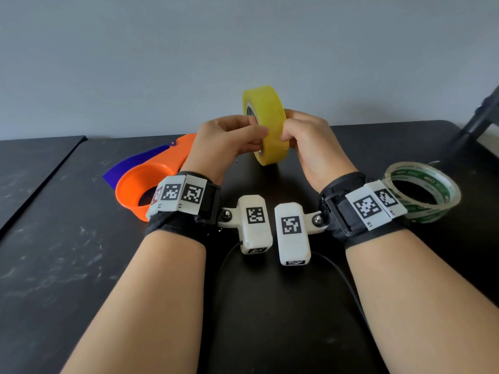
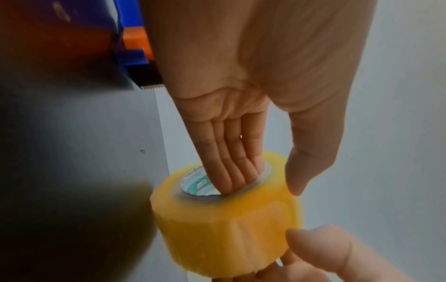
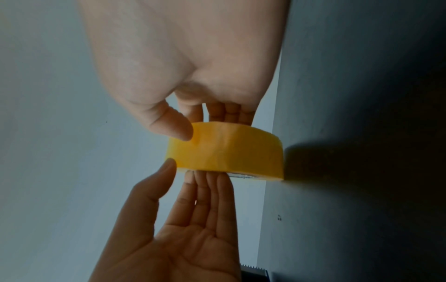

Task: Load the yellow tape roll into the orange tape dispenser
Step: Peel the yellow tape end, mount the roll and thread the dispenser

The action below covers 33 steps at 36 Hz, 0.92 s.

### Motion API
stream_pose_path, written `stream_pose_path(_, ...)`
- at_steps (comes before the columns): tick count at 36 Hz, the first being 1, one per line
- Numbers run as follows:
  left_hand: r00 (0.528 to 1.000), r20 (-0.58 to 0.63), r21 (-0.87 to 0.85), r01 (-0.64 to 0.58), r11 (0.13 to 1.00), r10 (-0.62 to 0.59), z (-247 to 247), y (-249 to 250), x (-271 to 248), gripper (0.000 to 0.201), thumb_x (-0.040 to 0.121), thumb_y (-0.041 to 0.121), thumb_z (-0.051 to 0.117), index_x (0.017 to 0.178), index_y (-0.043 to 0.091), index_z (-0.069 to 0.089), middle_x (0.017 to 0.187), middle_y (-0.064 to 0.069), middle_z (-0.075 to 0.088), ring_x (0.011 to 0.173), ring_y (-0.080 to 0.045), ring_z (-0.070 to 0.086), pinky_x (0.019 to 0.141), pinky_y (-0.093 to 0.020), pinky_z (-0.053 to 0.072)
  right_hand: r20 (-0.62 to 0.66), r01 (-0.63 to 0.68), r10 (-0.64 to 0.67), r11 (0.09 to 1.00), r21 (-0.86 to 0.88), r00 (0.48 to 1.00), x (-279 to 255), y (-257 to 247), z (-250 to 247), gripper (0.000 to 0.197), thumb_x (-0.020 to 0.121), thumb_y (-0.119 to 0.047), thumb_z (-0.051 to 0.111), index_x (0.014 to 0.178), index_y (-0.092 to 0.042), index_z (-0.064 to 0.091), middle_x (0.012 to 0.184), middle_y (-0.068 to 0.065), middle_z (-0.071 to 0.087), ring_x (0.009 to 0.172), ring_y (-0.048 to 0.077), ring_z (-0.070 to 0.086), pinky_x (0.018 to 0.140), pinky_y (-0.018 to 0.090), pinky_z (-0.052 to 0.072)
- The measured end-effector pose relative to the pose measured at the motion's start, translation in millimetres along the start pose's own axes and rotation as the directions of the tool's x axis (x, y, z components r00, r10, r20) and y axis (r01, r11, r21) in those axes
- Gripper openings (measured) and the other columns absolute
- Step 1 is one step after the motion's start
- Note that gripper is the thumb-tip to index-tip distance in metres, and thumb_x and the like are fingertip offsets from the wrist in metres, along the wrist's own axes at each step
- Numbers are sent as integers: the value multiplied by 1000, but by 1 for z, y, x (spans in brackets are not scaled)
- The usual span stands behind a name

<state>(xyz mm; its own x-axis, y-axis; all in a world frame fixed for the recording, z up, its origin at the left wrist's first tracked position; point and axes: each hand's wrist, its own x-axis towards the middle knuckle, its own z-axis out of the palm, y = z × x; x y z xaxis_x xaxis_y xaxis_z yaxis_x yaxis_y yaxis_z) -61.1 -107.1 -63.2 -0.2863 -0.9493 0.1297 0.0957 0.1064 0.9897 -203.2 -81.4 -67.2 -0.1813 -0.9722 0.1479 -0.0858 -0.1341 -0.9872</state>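
**Two tape rolls, one dispenser, two hands on the yellow roll**

Two rolls counted. The yellow tape roll (image 1: 266, 125) is a thick, glossy, translucent ring held on edge in the air above the far middle of the black table (image 1: 54, 265); its core carries a printed paper label. The clear tape roll (image 1: 424, 191), green print inside, lies flat at the right, near the right wrist.

One orange tape dispenser (image 1: 151, 179): smooth moulded plastic, round open cup facing the camera, dark blue translucent guard, serrated metal blade seen in the left wrist view. It lies on the table at the left, apart from the yellow roll.

Left hand (image 1: 229, 141): fingers in the core, thumb over the outer face, gripping the roll. Right hand (image 1: 310, 141): fingers behind, thumb on the outer face, also gripping.

Table surface matte, scuffed with pale marks.
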Motion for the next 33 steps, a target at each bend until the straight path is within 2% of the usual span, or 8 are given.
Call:
stream_pose_path(2, 1000, 1, 9, 1, 1000, -1, 0, 0, 0, 6, 81, 2, 70, 80, 7, 68, 81, -12, 66, 76, -21, 63, 86, -32, 56, -5, -4, 5, 1000, 25, 1000, -2, -2, 2, 19, 56, -24, 55, 61, -9, 45, 78, 11, 40, 78, 27, 35, 74, 43, 28)
stream_pose_path(4, 1000, 3, 27, 0, 1000, 0, 0, 0, 1, 5, 80, 2, 70, 83, 5, 68, 81, -12, 66, 74, -20, 63, 86, -32, 56, -26, -22, 24, 998, 62, 999, -1, -2, 2, 54, 49, -35, 57, 78, 10, 48, 85, 8, 44, 80, 27, 37, 75, 43, 29)
stream_pose_path(6, 1000, 5, 60, -6, 998, 6, 1, 0, 1, 6, 80, 2, 71, 83, 5, 67, 77, -7, 65, 71, -16, 62, 84, -30, 56, -62, -44, 49, 996, 84, 997, 1, -2, 1, 71, 45, -38, 58, 91, 15, 49, 90, 6, 45, 83, 25, 40, 77, 42, 32)
stream_pose_path(11, 999, 14, 129, -35, 991, 33, 4, 0, 0, 10, 79, 4, 72, 88, 4, 69, 77, -4, 67, 72, -14, 63, 80, -26, 57, -67, -62, 68, 994, 91, 995, 3, 0, 0, 40, 47, -39, 56, 80, -16, 54, 90, 5, 44, 84, 26, 39, 77, 43, 32)
stream_pose_path(21, 999, -40, 10, -24, 1000, 24, 2, 1, 0, 5, 81, 5, 70, 77, 5, 68, 75, -12, 65, 68, -17, 64, 74, -26, 59, -5, -16, 16, 999, 49, 1000, 4, 2, 1, 62, 44, -34, 53, 85, 13, 47, 87, 9, 43, 82, 27, 36, 76, 43, 29)
stream_pose_path(26, 997, -72, -102, -2, 995, -6, -2, -1, 4, 14, 74, 14, 73, 83, 4, 69, 76, -12, 67, 67, -17, 66, 68, -23, 56, 20, -15, 15, 1000, 6, 1000, 5, 4, 1, 67, 44, -34, 54, 88, 15, 45, 86, 9, 41, 81, 27, 35, 75, 43, 27)
stream_pose_path(29, 999, -50, -91, -3, 996, -2, -2, -1, 4, 9, 77, 12, 72, 82, 6, 69, 75, -10, 65, 67, -16, 64, 69, -23, 56, -5, -30, 30, 1000, 9, 1000, 5, 4, 0, 59, 45, -35, 55, 81, 11, 46, 87, 8, 40, 81, 27, 35, 75, 43, 28)
stream_pose_path(33, 1000, 7, -2, -8, 1000, 8, -1, -1, 3, 5, 83, 5, 69, 83, 9, 65, 72, -4, 62, 64, -12, 61, 75, -27, 57, -46, -68, 70, 997, 43, 996, 5, 3, 0, 41, 46, -38, 57, 80, -15, 51, 89, 6, 41, 82, 26, 36, 76, 43, 29)
